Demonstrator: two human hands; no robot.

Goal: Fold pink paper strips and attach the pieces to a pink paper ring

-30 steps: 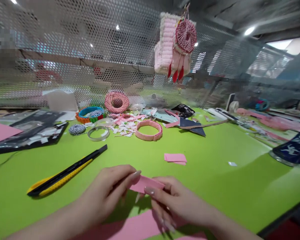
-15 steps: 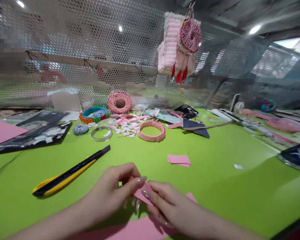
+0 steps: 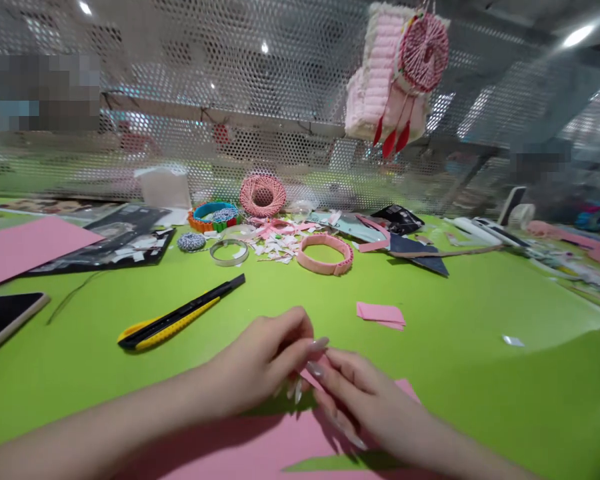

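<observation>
Between both hands is a small piece of pink paper [image 3: 311, 379], mostly covered by fingers. My left hand [image 3: 275, 360] pinches its upper end with the thumb on top. My right hand [image 3: 360, 393] grips the lower part, its thumb pressed on the paper close to the left thumb. Beneath them lies a larger pink sheet [image 3: 250, 440], partly hidden by my arms. Beyond my right hand rests a small stack of pink paper strips [image 3: 381, 315]. A yellow and black utility knife [image 3: 180, 317] lies left of my left hand.
A pink ring band [image 3: 325, 257], a roll of clear tape [image 3: 229, 253] and white paper scraps [image 3: 275, 245] lie farther back on the green table. At left are a phone [image 3: 7, 320] and another pink sheet [image 3: 30, 247]. A perforated metal screen [image 3: 280, 87] stands behind.
The view has turned left, bringing the phone into sight. Both hands keep hold of the small pink paper, and less of it shows between the fingers.
</observation>
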